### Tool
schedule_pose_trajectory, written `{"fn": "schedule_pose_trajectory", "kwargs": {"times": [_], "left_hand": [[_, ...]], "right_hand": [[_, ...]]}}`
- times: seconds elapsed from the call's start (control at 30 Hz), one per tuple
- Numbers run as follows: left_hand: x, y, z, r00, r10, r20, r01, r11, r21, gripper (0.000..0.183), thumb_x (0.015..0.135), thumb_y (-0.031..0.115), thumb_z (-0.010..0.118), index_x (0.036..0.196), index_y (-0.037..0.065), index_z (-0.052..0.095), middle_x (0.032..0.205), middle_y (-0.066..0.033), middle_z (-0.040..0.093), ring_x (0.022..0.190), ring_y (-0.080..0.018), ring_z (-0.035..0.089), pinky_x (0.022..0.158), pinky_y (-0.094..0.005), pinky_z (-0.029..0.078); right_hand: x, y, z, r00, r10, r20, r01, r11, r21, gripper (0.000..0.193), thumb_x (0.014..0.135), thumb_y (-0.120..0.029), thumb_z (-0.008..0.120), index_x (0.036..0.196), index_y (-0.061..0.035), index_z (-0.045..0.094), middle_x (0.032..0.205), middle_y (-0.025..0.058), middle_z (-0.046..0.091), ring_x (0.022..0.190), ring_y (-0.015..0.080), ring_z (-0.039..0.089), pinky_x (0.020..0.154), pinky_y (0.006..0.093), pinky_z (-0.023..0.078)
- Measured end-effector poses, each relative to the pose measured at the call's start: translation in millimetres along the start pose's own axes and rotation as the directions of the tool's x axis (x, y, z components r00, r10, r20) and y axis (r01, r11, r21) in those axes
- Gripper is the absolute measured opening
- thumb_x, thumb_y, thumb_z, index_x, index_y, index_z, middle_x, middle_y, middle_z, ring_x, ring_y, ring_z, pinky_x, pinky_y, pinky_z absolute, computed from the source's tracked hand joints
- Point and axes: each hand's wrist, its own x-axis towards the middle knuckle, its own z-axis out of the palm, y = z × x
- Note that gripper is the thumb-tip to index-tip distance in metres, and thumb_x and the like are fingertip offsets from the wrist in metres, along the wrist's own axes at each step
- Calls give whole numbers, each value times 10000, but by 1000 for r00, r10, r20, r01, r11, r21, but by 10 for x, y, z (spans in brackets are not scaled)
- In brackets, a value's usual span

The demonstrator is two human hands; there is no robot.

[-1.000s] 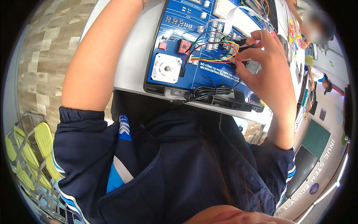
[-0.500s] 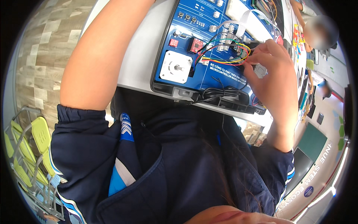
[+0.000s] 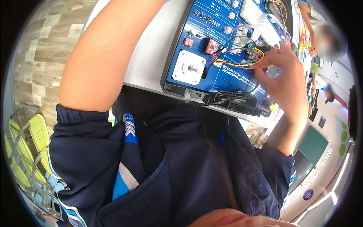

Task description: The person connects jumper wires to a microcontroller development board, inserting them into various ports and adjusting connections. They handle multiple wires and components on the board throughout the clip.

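Observation:
My right hand is at the right side of a blue circuit training board, its fingers curled and drawn together beside a loop of coloured jumper wires. Whatever lies between the fingertips is hidden. The wires run from near a small red driver module towards a cluster of white sockets. A grey ribbon cable arches above them. At the board's near left corner sits a stepper motor with a square white face. My left forearm reaches up past the top edge, its hand out of view.
A coiled black cable lies along the board's near edge, and a small yellow part is at its near right corner. The board stands on a white table. Green chairs are on the left; another person is at the far right.
The board and its wires appear slightly further right and lower in view. My right hand has shifted a little the same way, still at the wires. The yellow part has come into sight.

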Motion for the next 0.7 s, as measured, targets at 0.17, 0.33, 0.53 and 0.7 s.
{"fn": "schedule_pose_trajectory", "kwargs": {"times": [0.17, 0.33, 0.53, 0.7], "left_hand": [[-38, 77, 21, 999, -24, -43, 27, 997, 71, 261, 886, 205, 652, 925, -45, 718, 845, -112, 709, 748, -154, 650, 693, -295, 526], [41, -31, -12, 999, -34, -30, 36, 997, 70, 261, 882, 201, 652, 926, -48, 715, 845, -118, 710, 752, -161, 654, 704, -294, 531], [62, -98, -8, 999, -23, -25, 24, 1000, 21, 264, 887, 197, 649, 946, -53, 709, 841, -116, 708, 750, -158, 653, 694, -288, 529], [56, -61, 0, 999, -22, -24, 23, 997, 78, 257, 891, 198, 651, 943, -46, 712, 835, -100, 705, 735, -149, 643, 675, -288, 520]], "right_hand": [[-11, -31, 22, 1000, -6, -16, 5, 999, -44, 79, 676, 17, 724, 730, 17, 667, 770, 96, 578, 783, 281, 607, 709, 374, 476], [-23, -59, 63, 999, -12, -40, 10, 998, -56, 67, 682, 26, 714, 736, 6, 678, 762, 94, 582, 796, 276, 603, 718, 377, 478], [-11, -16, 64, 999, -41, -4, 40, 997, -59, 63, 697, 17, 715, 749, -12, 699, 783, 77, 605, 845, 259, 607, 721, 370, 465], [-16, -18, 51, 1000, -21, 8, 22, 994, -104, 68, 723, 6, 729, 784, -19, 711, 808, 70, 634, 871, 247, 625, 779, 377, 469]]}}
